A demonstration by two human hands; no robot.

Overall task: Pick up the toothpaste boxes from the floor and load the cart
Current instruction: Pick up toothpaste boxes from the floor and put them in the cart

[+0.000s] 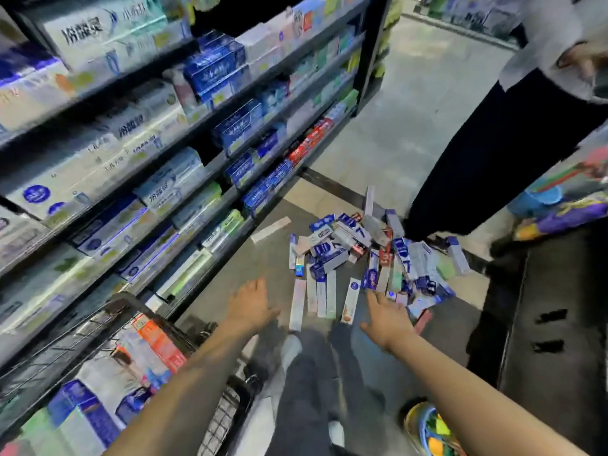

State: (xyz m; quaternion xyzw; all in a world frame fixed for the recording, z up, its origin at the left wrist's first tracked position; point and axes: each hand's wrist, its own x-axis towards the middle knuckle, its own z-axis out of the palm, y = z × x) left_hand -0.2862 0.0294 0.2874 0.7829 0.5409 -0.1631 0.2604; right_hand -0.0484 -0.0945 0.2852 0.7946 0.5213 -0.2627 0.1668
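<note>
Dozens of toothpaste boxes (pixel 358 255), too many to count, lie heaped on the floor (pixel 411 133) beside the shelves (pixel 204 126). Both hands, left hand (pixel 251 306) and right hand (pixel 386 319), reach toward them with fingers spread, holding nothing. One cart (pixel 227 419) at lower left holds several boxes.

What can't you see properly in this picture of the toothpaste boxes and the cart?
- Pile of toothpaste boxes: head view, the lower boxes are buried under the top ones; their print is too small to read.
- Cart: cut off by the bottom edge, and the left arm crosses it.
- Shelves: motion blur smears most labels.
- Standing person: cut off by the top and right edges.
</note>
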